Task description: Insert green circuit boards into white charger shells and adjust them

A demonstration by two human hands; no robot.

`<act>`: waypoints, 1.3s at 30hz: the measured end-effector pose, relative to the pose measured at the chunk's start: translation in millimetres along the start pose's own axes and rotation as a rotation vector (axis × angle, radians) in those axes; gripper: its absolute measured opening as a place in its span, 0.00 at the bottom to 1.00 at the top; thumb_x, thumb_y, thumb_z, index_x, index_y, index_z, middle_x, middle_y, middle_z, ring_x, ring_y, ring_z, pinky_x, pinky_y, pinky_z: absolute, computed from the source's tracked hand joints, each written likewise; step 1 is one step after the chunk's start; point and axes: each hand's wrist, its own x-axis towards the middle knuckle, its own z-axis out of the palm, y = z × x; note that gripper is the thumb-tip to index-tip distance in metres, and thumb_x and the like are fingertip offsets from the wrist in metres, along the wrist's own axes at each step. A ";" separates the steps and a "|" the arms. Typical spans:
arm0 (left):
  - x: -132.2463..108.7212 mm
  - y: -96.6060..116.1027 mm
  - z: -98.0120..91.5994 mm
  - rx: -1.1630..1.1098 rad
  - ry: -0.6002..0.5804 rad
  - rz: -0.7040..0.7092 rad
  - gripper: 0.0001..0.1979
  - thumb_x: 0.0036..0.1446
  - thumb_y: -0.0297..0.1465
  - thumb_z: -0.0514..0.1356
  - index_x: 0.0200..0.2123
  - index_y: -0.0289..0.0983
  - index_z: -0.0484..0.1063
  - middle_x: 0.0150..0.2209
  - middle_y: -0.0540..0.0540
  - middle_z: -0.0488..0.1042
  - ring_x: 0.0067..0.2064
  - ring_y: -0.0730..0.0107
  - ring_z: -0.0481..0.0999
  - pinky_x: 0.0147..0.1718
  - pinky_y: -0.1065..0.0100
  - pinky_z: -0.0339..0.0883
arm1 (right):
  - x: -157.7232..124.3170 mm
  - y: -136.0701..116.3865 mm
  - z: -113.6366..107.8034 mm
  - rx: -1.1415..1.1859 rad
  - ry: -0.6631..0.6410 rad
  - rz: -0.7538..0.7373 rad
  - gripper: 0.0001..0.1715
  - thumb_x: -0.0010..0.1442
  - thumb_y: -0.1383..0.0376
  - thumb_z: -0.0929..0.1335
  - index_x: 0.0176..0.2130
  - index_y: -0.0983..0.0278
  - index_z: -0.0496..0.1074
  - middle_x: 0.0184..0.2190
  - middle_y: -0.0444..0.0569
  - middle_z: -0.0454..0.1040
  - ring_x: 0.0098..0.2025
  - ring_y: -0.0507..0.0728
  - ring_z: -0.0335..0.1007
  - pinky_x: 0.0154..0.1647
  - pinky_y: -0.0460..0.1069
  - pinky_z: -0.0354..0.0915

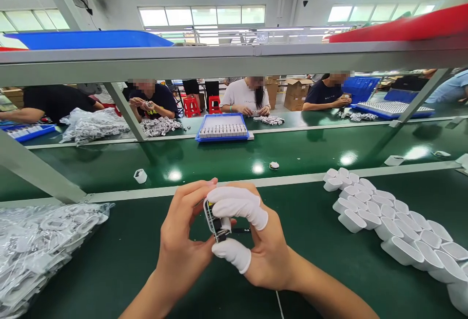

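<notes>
Between my two hands, above the green bench, is a small circuit board assembly [218,224] with black and yellow parts and a white edge. My right hand [256,236], with white finger covers on its thumb and fingers, grips it from the right. My left hand [186,234] is bare and curves round the other side, its fingertips and thumb closed against the white edge. A dark thin piece [241,230] shows beside the right palm; I cannot make out what it is. Below the right wrist a thin white cord [280,304] runs down.
Many white oval housings [405,226] stand in rows on the right. A clear bag of white parts [47,246] lies left. Beyond the bench's rail, a green belt [226,163] carries a white housing [140,176] and a small part [274,165]. Several people work opposite, near a blue tray [223,138].
</notes>
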 end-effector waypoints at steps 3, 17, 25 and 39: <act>0.4 -5.1 2.7 0.021 0.039 0.017 0.25 0.52 0.20 0.65 0.53 0.38 0.68 0.49 0.44 0.70 0.51 0.69 0.73 0.44 0.74 0.75 | -2.6 -0.6 -2.5 -0.017 -0.047 0.090 0.24 0.60 0.72 0.71 0.53 0.57 0.67 0.60 0.52 0.64 0.62 0.60 0.59 0.45 0.49 0.73; 2.2 -14.0 15.7 0.242 0.142 0.296 0.19 0.56 0.21 0.62 0.52 0.32 0.67 0.47 0.39 0.71 0.52 0.63 0.74 0.51 0.64 0.73 | 8.0 8.9 -5.9 0.469 0.025 0.778 0.33 0.50 0.54 0.78 0.50 0.57 0.66 0.51 0.48 0.71 0.48 0.56 0.71 0.52 0.52 0.67; 9.2 -9.1 5.1 0.234 0.149 0.207 0.22 0.54 0.25 0.68 0.51 0.35 0.68 0.44 0.43 0.71 0.47 0.66 0.74 0.46 0.68 0.74 | 11.3 5.1 -32.2 0.270 -0.124 0.657 0.21 0.64 0.52 0.69 0.53 0.59 0.70 0.49 0.51 0.75 0.52 0.60 0.72 0.56 0.56 0.68; 16.1 -5.4 -23.2 0.330 -0.020 0.477 0.26 0.56 0.34 0.67 0.54 0.27 0.68 0.42 0.37 0.73 0.45 0.61 0.74 0.44 0.63 0.74 | 8.2 -10.1 -38.2 -0.558 -0.326 -0.193 0.07 0.64 0.72 0.69 0.42 0.62 0.69 0.36 0.50 0.70 0.36 0.56 0.63 0.35 0.51 0.67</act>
